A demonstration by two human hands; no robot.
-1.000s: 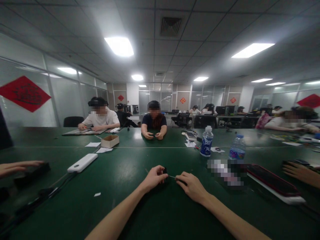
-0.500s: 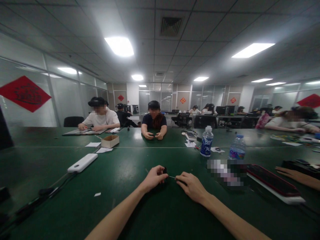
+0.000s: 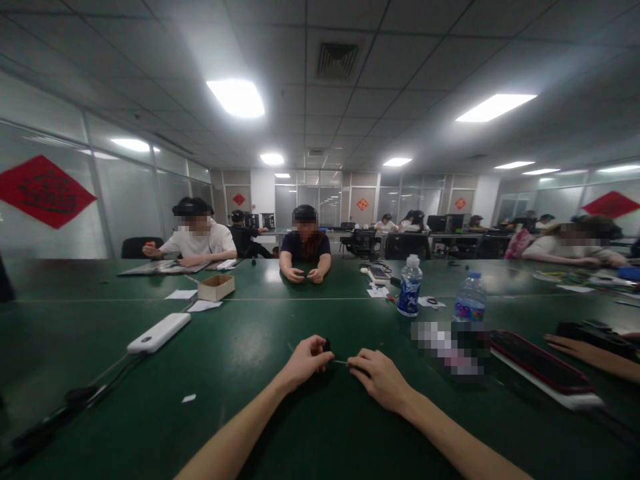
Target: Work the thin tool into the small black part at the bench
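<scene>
My left hand (image 3: 309, 360) is closed around a small black piece (image 3: 327, 345), mostly covered by the fingers. In my right hand (image 3: 379, 375) is a thin pale rod (image 3: 340, 362), like a screwdriver shaft; its other end is hidden under the fingers. The rod points left toward the black piece, its tip close to my left thumb. Whether the tip touches the piece I cannot tell. Both hands rest low over the green table (image 3: 240, 353).
Two bottles (image 3: 409, 287) stand beyond my right hand. A phone (image 3: 543, 360) lies on a white device to the right, near another person's hand (image 3: 575, 348). On the left are a white power bank (image 3: 159, 333), a small open box (image 3: 216, 288) and a paper scrap (image 3: 189, 398).
My view has tilted slightly, shifting the scene a little left and down. Both hands keep their grip. The person at far left has raised a hand holding something small and red.
</scene>
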